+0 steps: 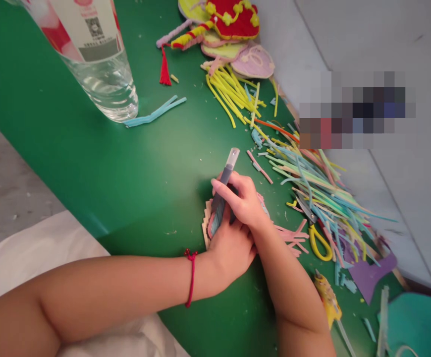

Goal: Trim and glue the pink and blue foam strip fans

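A grey pen-like tool (226, 178) with a clear end slants up from my right hand (245, 198), whose fingers are closed around it. Its lower end meets a small flat piece of pink, blue and cream pipe cleaners (207, 225) on the green table. My left hand (234, 248), with a red cord bracelet at the wrist, holds this piece down from the near side. The right hand covers some of the left fingers and part of the piece. Pink pipe-cleaner ends (293, 238) stick out to the right from beneath the hands.
A water bottle (107, 94) stands at upper left beside a blue pipe cleaner (156, 111). Right of my hands lie loose pipe cleaners (312, 168), yellow-handled scissors (319, 243) and a yellow glue gun (327, 297). Fuzzy craft pieces (234, 25) sit at the back near the table's edge.
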The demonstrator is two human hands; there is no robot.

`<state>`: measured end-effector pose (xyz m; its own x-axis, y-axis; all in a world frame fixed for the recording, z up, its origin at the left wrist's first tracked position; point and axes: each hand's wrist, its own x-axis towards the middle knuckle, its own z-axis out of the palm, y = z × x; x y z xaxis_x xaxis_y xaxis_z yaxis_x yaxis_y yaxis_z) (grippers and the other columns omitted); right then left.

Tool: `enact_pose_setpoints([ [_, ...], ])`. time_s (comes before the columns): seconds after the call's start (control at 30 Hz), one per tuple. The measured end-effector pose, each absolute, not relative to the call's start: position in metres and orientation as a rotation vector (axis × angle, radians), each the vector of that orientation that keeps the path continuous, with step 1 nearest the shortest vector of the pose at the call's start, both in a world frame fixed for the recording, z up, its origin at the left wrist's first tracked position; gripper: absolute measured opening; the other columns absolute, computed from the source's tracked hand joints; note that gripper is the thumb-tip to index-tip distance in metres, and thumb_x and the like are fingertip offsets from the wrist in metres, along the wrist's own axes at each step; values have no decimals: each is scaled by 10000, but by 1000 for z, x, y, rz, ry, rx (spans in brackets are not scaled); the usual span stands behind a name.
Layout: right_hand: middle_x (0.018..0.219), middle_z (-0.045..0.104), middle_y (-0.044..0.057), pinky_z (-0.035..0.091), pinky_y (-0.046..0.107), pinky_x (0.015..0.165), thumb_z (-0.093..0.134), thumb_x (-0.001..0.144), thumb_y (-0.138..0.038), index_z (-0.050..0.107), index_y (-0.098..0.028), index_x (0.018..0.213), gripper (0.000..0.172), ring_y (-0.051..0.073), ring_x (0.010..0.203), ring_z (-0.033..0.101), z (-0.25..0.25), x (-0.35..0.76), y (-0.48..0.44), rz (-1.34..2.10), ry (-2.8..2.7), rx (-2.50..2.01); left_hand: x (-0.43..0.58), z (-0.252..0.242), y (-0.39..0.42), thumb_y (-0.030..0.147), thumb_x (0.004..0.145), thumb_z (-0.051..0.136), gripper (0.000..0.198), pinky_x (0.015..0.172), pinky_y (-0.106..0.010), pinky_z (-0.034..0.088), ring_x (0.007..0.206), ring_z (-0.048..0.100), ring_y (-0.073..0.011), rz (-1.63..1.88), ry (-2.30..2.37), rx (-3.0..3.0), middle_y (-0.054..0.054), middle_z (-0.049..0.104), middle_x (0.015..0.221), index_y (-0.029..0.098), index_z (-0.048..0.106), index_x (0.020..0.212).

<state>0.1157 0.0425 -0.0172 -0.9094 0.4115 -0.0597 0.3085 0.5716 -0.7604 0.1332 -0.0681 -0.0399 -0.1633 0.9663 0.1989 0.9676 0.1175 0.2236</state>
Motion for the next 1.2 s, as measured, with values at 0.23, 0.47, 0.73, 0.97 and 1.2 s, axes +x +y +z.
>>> enact_pose_setpoints([
  [0.23,606,504,-8,365,290,648,443,900,-436,483,-191,628,369,133,595,439,-17,115,42,1264,-2673,-630,132,-38,-68,146,846,371,489,1030,-460,448,1187,506,-298,-439,-2314,-2075,-56,622,1210,217,586,1278],
  [0.47,612,503,-6,372,292,644,449,901,-426,480,-196,641,348,142,614,456,-16,117,40,1290,-2611,-658,136,-43,-69,112,839,381,500,1011,-467,455,1223,482,-312,-596,-2381,-2058,-68,593,1243,194,551,1303],
  [0.73,608,499,-9,374,290,649,457,892,-439,473,-193,626,363,135,599,447,-17,115,41,1304,-2690,-569,140,-49,-67,171,823,467,471,979,-495,482,1164,525,-338,-583,-2393,-1982,-87,620,1203,187,583,1279],
  [0.97,613,484,-10,370,277,623,455,896,-443,461,-202,652,343,141,623,456,-20,116,44,1305,-2516,-764,135,-49,-65,204,837,309,516,977,-426,460,1259,492,-250,-452,-2229,-2059,-4,592,1297,273,580,1270],
  [1.2,609,487,-14,360,273,614,479,885,-391,473,-193,636,318,129,601,432,-16,113,43,1412,-2597,-666,135,-47,-67,202,843,383,479,1027,-398,443,1195,541,-253,-505,-2330,-2023,-49,595,1286,213,573,1282],
])
